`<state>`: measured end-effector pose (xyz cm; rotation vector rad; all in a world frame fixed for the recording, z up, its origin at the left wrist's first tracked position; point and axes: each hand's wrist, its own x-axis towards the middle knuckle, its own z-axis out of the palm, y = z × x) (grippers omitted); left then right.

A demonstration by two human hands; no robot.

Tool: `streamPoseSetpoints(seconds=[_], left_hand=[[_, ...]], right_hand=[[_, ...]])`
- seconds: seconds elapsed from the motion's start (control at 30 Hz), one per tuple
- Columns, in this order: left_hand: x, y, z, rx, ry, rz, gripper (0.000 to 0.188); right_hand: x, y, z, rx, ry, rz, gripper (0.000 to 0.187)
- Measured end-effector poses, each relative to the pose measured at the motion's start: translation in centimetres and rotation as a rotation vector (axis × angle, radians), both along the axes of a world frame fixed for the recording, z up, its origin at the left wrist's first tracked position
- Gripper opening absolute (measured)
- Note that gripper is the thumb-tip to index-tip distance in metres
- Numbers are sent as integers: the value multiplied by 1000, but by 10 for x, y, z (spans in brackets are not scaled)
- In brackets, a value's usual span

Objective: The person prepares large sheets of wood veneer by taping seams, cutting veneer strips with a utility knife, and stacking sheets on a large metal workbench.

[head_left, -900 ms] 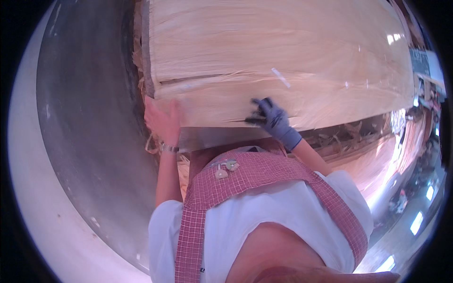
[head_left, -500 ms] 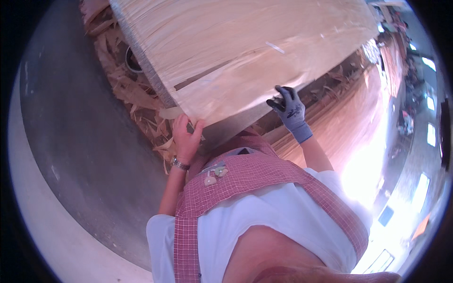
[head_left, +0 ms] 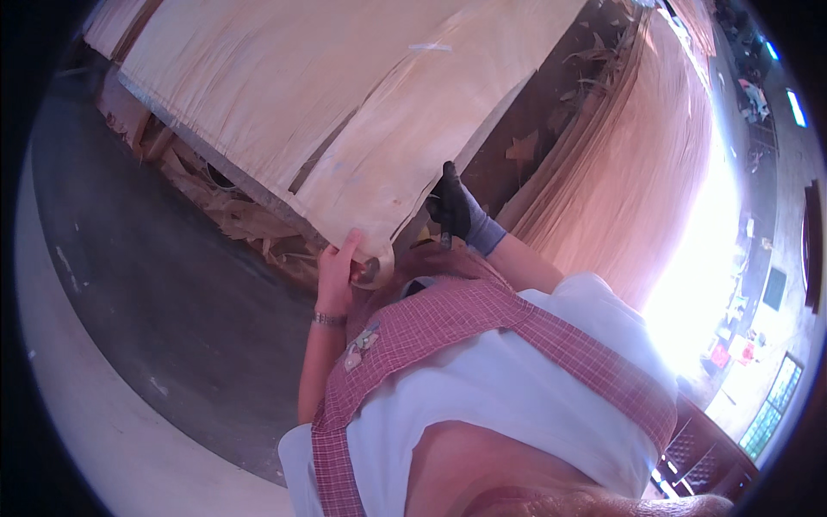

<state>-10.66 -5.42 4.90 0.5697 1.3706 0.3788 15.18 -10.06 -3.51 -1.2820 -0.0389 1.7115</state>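
A pale wood veneer sheet (head_left: pixel 379 146) lies on the table, its near corner bent over the front edge. My bare left hand (head_left: pixel 338 274), with a watch at the wrist, is closed on that corner, thumb on top. A small dark patch beside its fingers is too unclear to name. My right hand (head_left: pixel 452 211), in a grey glove with a black palm, is at the sheet's right edge, thumb stretched up and apart from the fingers. A narrow dark gap separates this sheet from the wider veneer (head_left: pixel 250 86) on its left. A short whitish strip (head_left: pixel 429 46) lies on top.
Torn veneer scraps (head_left: pixel 233 215) lie below the table's left edge, around a dark round opening. To the right stands a large stack of veneer sheets (head_left: pixel 620 164), with scraps in the space between. Grey floor (head_left: pixel 129 276) stretches along the left.
My right hand has moved left and down to the sheet's edge. My left hand has stayed on the corner, which now bends over further. The view has shifted, with the table higher and further left.
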Motion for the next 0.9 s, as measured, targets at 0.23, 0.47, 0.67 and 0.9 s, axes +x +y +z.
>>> streamPoseSetpoints(seconds=[0.23,0.47,0.67,0.9], left_hand=[[-4,7,-22,-6,-146,-141,26],[1,8,-40,253,-309,-289,20],[-2,8,-53,190,-277,-477,19],[10,9,-50,164,-137,-334,17]], right_hand=[[-74,-57,45,327,-121,241,51],[-56,-78,52,141,-285,513,58],[-12,-100,58,-233,64,606,46],[7,-103,47,84,74,812,50]])
